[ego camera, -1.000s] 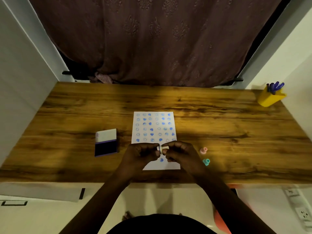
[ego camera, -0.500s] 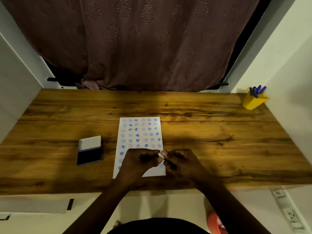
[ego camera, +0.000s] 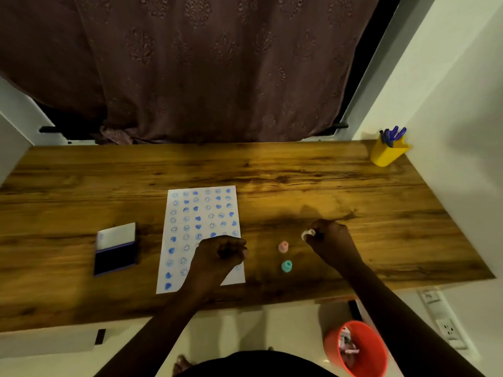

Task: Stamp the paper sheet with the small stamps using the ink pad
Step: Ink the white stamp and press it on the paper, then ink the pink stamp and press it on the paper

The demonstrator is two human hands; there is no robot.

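A white paper sheet (ego camera: 202, 213) covered with several blue smiley and heart prints lies mid-table. To its left sits the open ink pad (ego camera: 115, 258), lid flipped back. My left hand (ego camera: 219, 254) rests as a fist over the sheet's lower right part; I cannot see anything in it. My right hand (ego camera: 328, 238) is to the right of the sheet, fingers closed on a small white stamp piece (ego camera: 307, 234). A pink stamp (ego camera: 283, 246) and a teal stamp (ego camera: 286, 266) stand on the wood between my hands.
A yellow pen holder (ego camera: 388, 153) with blue pens stands at the back right corner. An orange bin (ego camera: 356, 349) sits on the floor below the table's front edge. A dark curtain (ego camera: 204, 69) hangs behind the wooden table (ego camera: 326, 186).
My hands were together over the sheet's lower edge, both pinching the small white piece. My right hand has since moved right with it, past the pink stamp. The left hand stayed on the sheet.
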